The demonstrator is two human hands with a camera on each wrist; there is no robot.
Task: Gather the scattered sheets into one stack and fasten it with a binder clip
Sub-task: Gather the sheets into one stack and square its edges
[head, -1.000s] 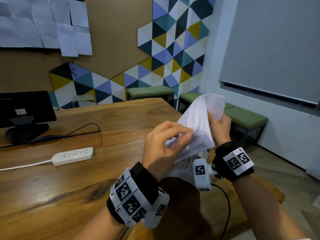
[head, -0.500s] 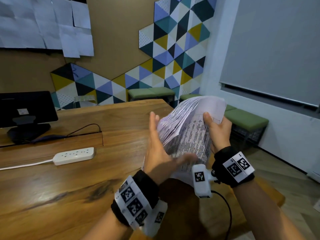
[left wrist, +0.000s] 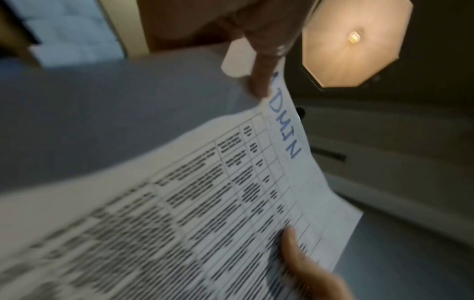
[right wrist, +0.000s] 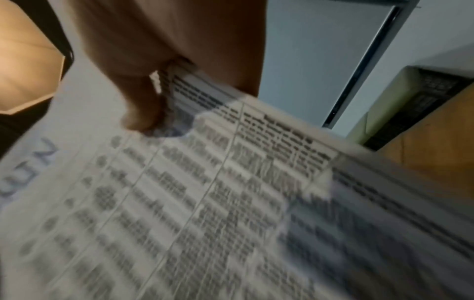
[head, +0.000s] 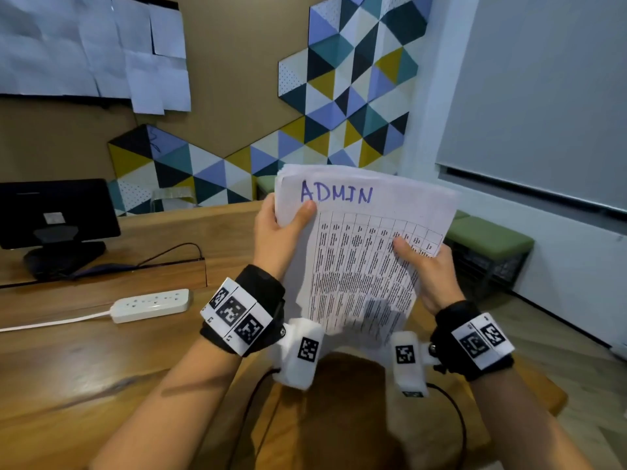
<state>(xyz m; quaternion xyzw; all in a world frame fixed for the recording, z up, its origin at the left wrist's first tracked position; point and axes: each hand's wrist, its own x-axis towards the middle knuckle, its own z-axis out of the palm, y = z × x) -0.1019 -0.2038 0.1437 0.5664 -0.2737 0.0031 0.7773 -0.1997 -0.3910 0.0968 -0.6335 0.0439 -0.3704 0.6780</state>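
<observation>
A thick stack of printed sheets (head: 359,252) stands upright in the air above the wooden table (head: 84,368), its top page a table of text headed "ADMIN" in blue ink. My left hand (head: 281,228) grips the stack's upper left edge, thumb on the front page. My right hand (head: 424,262) grips the right edge, thumb pressed on the print. The left wrist view shows the stack (left wrist: 231,192) with my left thumb (left wrist: 264,71) at the heading. The right wrist view shows the blurred stack (right wrist: 205,192) pinched under my right thumb (right wrist: 138,109). No binder clip is in view.
A white power strip (head: 151,305) with its cord lies on the table at the left. A black monitor (head: 56,213) stands at the far left. Green benches (head: 488,239) line the wall beyond the table's right end.
My left hand has moved from the lower front of the fanned sheets up to the stack's top left edge and taken hold. The sheets have closed into a flat stack facing me.
</observation>
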